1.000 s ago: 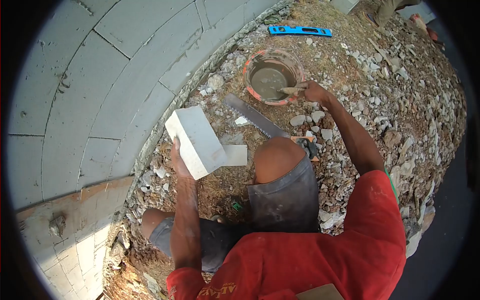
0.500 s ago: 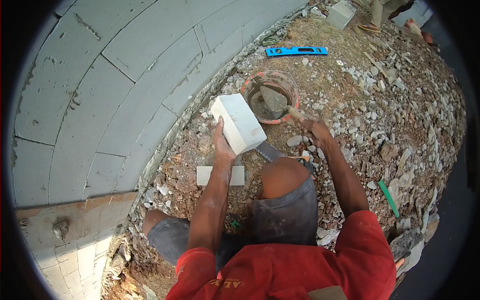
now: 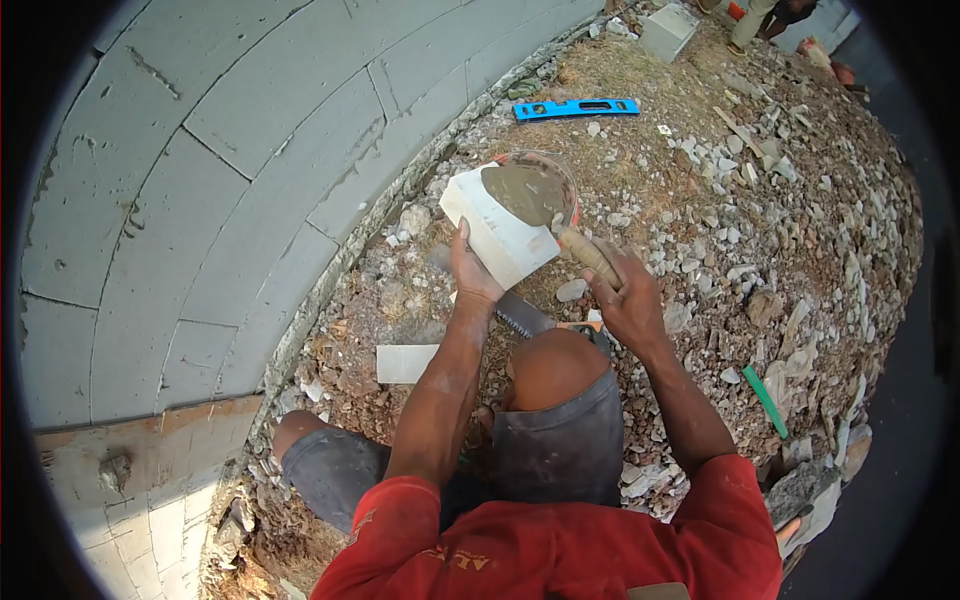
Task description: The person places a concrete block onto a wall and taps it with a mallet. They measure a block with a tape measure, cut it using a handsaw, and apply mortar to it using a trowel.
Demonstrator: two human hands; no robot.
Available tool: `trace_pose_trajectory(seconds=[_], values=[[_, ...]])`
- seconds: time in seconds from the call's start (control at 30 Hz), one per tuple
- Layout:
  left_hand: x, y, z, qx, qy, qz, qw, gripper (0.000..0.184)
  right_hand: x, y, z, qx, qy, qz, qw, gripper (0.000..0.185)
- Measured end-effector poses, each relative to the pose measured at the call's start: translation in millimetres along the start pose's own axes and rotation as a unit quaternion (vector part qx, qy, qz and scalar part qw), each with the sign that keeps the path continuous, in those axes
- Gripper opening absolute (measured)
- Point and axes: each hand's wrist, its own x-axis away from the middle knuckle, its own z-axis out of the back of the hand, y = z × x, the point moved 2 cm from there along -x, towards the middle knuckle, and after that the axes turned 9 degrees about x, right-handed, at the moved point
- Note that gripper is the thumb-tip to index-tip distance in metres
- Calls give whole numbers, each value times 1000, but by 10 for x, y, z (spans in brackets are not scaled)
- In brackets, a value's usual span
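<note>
My left hand [image 3: 472,265] grips a white block [image 3: 490,240] from its near left side, holding it tilted in the air. Closed around the wooden handle of a trowel [image 3: 588,254], my right hand [image 3: 626,298] is to the right of the block. Grey wet mortar coats the trowel's blade [image 3: 525,192], which lies over the far end of the block; whether it touches the block I cannot tell. Behind them stands an orange-rimmed bucket [image 3: 570,185], mostly hidden. Below the block, a handsaw [image 3: 525,315] with a toothed blade lies by my knee.
A grey block wall [image 3: 200,200] rises along the left. On the rubble ground are a blue spirit level [image 3: 577,109], a flat white piece [image 3: 405,364], a green strip [image 3: 764,401] and a large block [image 3: 668,32]. Another person's legs [image 3: 752,22] show at the top right.
The trowel has come up out of the bucket with mortar on its blade and moved over the block. My left hand has shifted the block slightly right and toward the bucket.
</note>
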Motion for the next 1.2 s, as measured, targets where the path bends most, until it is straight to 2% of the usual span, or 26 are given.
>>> trace_pose_trajectory(seconds=[0.17,0.23,0.47,0.5,0.53,0.6,0.67,0.7,0.83,0.9,0.97,1.13,1.2], values=[[31,-37,-5,27,-13,-32,999,70,280,-52,-14,49,7,46,998,47],[32,-36,5,40,-20,-32,998,70,348,-90,6,84,49,84,992,47],[121,-3,33,29,-4,-26,999,70,319,-198,69,78,22,63,995,42],[115,1,40,31,-6,-24,999,70,252,-203,100,-69,-9,-37,997,42],[101,16,37,49,-20,-13,999,70,176,-194,93,-215,-40,-133,967,42],[98,25,28,68,-32,-3,997,70,38,-6,96,-168,-47,-151,973,44],[89,19,-6,51,-37,-7,998,69,-62,44,68,-409,-96,-268,867,46],[99,10,-52,52,-37,-5,998,69,-99,14,39,-427,-94,-277,856,48],[140,12,-263,19,-52,-13,998,70,-73,-35,67,-378,-125,-240,886,44],[137,17,-281,18,-46,-17,999,71,30,-39,108,-288,-110,-227,924,46],[48,23,-230,22,-17,-53,998,72,162,-78,181,-277,-106,-227,927,46],[-69,79,-201,29,-28,-47,998,72,411,-167,392,-188,-116,-174,959,48],[-74,95,-226,9,-17,-56,998,73,605,-33,497,-167,-108,-195,960,49]])
